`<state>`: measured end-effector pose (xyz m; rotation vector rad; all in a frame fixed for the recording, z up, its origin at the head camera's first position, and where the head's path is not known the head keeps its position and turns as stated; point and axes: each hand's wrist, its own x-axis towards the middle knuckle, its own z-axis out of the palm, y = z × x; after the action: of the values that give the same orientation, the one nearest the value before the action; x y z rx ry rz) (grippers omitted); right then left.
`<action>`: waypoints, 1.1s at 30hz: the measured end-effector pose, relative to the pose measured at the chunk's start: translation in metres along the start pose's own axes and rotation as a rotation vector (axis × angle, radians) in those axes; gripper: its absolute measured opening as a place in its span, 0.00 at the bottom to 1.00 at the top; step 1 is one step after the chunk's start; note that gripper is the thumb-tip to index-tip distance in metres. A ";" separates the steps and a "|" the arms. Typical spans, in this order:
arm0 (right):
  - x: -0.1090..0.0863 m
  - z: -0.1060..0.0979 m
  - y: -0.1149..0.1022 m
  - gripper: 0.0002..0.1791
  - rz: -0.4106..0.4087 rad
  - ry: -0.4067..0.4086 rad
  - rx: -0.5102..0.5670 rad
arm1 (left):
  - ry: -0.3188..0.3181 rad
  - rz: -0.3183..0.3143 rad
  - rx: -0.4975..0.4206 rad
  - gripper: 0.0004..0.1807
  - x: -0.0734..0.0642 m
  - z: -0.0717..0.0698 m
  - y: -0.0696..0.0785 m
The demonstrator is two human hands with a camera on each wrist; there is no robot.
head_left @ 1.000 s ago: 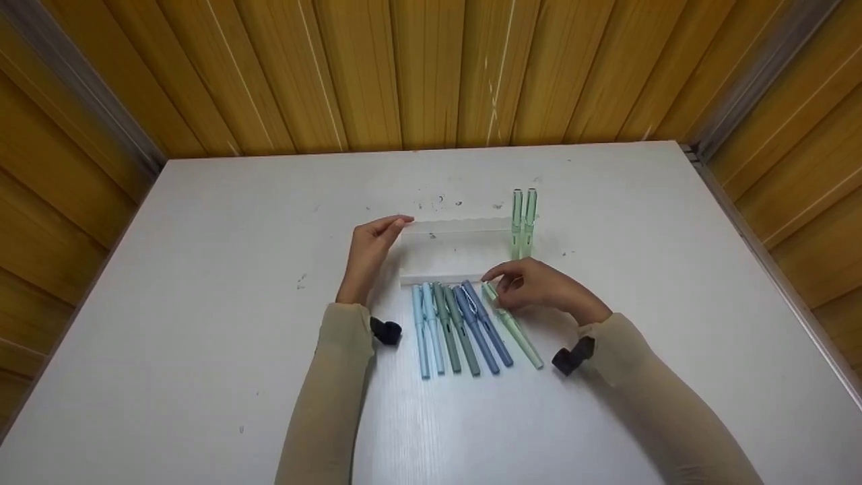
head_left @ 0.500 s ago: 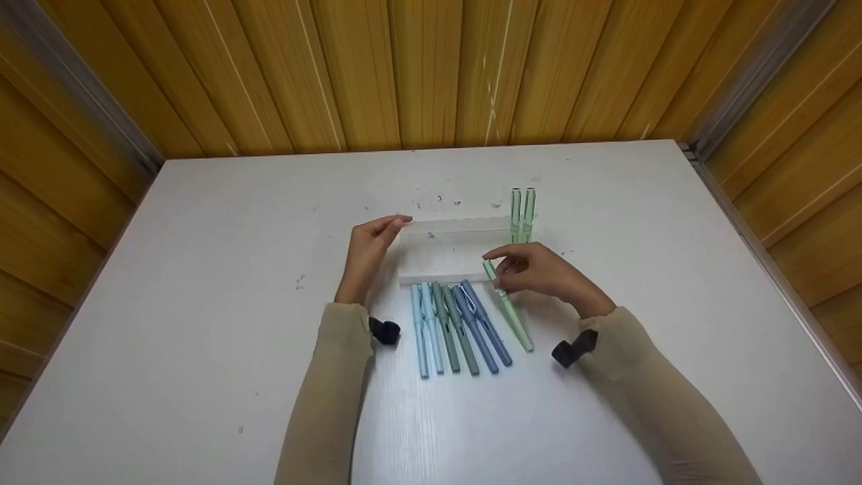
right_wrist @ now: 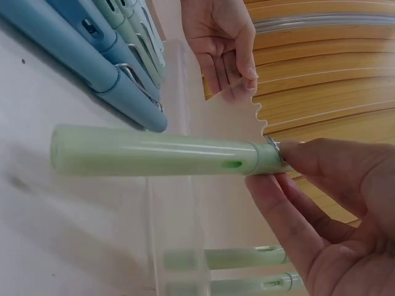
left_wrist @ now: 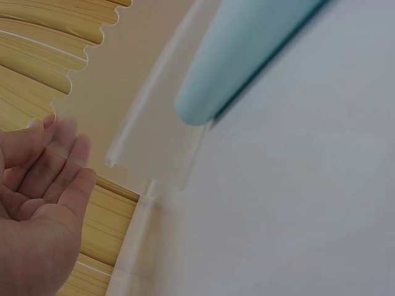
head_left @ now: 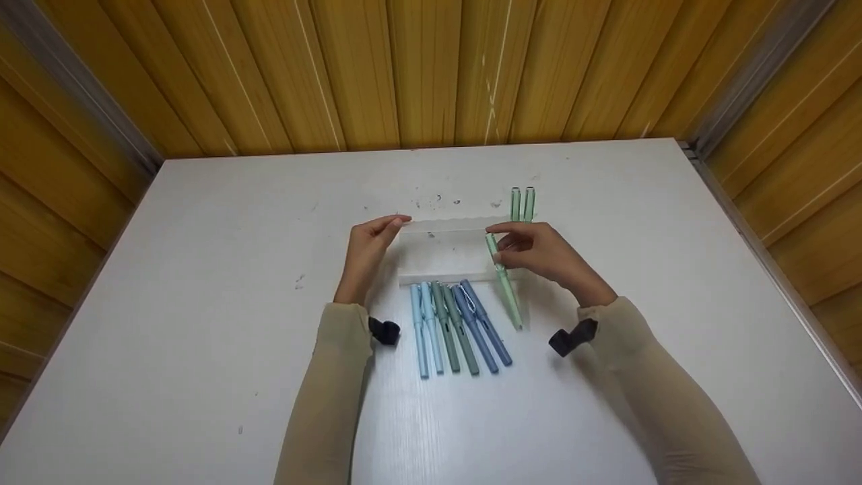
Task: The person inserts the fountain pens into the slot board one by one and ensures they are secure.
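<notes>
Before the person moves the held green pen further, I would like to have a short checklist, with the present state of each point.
1. Right hand pinches the pen: ok.
2. Left hand pinches the edge of the stand: ok.
3. Standing pens upright at the stand's right end: ok, both.
4. Space left of them: ok, no pen stands there.
5. Pen held straight like them: not ok, it slants in the head view.
6. Exact slot for it: cannot tell, clear plastic hides the detail.
</notes>
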<state>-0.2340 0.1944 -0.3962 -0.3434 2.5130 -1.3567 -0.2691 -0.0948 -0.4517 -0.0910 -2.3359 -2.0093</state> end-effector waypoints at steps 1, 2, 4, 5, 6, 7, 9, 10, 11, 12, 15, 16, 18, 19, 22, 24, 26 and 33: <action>0.000 -0.001 -0.001 0.26 -0.007 0.017 0.009 | 0.002 -0.006 -0.001 0.16 0.000 0.000 0.000; 0.000 -0.001 -0.002 0.26 -0.018 0.035 0.012 | 0.004 -0.011 -0.004 0.15 0.000 0.000 0.000; 0.000 -0.002 -0.004 0.26 -0.034 0.063 0.027 | 0.007 -0.021 -0.009 0.15 0.000 0.000 -0.001; 0.000 -0.003 -0.005 0.26 -0.040 0.080 0.022 | 0.007 -0.022 -0.010 0.15 0.001 0.000 -0.001; 0.000 -0.003 -0.006 0.26 -0.044 0.094 0.022 | 0.007 -0.024 -0.010 0.15 0.001 0.000 -0.001; 0.000 -0.004 -0.007 0.26 -0.051 0.110 0.021 | 0.007 -0.025 -0.011 0.15 0.001 0.000 -0.002; 0.001 -0.005 -0.009 0.26 -0.071 0.140 0.028 | 0.005 -0.025 -0.008 0.15 0.000 0.000 -0.002; 0.001 -0.005 -0.010 0.26 -0.079 0.156 0.028 | 0.005 -0.026 -0.007 0.15 0.000 0.000 -0.002; 0.001 -0.006 -0.011 0.26 -0.086 0.171 0.030 | 0.005 -0.025 -0.005 0.15 0.000 0.001 -0.002; 0.002 -0.006 -0.012 0.26 -0.096 0.188 0.035 | 0.006 -0.025 -0.004 0.15 0.000 0.000 -0.002; 0.002 -0.007 -0.015 0.26 -0.117 0.236 0.037 | 0.007 -0.026 -0.005 0.15 0.001 0.001 -0.002; 0.002 -0.007 -0.015 0.25 -0.121 0.252 0.039 | 0.008 -0.027 -0.007 0.15 0.001 0.001 -0.002; 0.002 -0.007 -0.015 0.25 -0.137 0.284 0.059 | 0.008 -0.034 -0.008 0.15 0.001 0.001 -0.002; 0.002 -0.007 -0.015 0.25 -0.141 0.298 0.072 | 0.009 -0.041 -0.006 0.14 0.002 0.001 -0.002; 0.004 -0.006 -0.013 0.24 -0.163 0.343 0.115 | 0.011 -0.056 0.000 0.14 0.001 0.002 -0.001; 0.005 -0.005 -0.011 0.24 -0.178 0.367 0.128 | 0.014 -0.062 0.006 0.14 0.001 0.002 -0.001; 0.007 -0.005 -0.010 0.24 -0.193 0.388 0.134 | 0.014 -0.052 0.004 0.14 0.001 0.002 -0.001; 0.009 -0.006 -0.011 0.25 -0.249 0.443 0.147 | 0.001 0.014 -0.028 0.16 0.001 0.002 -0.003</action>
<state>-0.2433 0.1908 -0.3849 -0.3677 2.7624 -1.8836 -0.2706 -0.0930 -0.4545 -0.1077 -2.3006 -2.0356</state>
